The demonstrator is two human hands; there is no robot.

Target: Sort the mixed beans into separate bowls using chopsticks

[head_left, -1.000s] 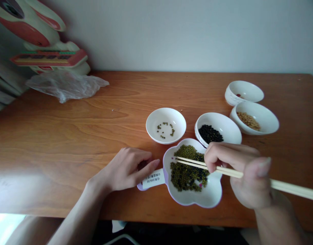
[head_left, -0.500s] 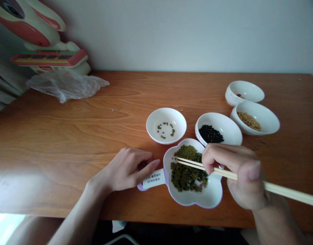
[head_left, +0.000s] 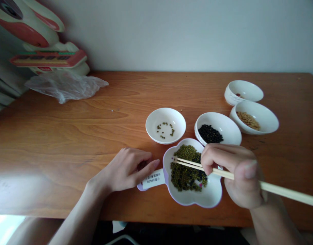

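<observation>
My right hand (head_left: 235, 175) is closed round a pair of wooden chopsticks (head_left: 192, 164), whose tips lie over the heap of green and dark beans (head_left: 187, 170) in a white flower-shaped dish (head_left: 209, 197) with a purple rim. My left hand (head_left: 125, 170) rests on the table with its fingertips on the dish's labelled handle (head_left: 152, 179), fingers loosely curled. Just beyond stand a white bowl with a few green beans (head_left: 166, 126) and a white bowl with black beans (head_left: 217, 131).
Farther right are a white bowl of tan beans (head_left: 253, 120) and a nearly bare white bowl (head_left: 243, 91). A crumpled clear plastic bag (head_left: 65, 86) and a red-and-white toy-like object (head_left: 41, 41) sit at the back left of the wooden table (head_left: 69, 136), against the wall.
My right hand has slid slightly left along the chopsticks. The chopstick tips stay over the beans, and my left hand has not moved.
</observation>
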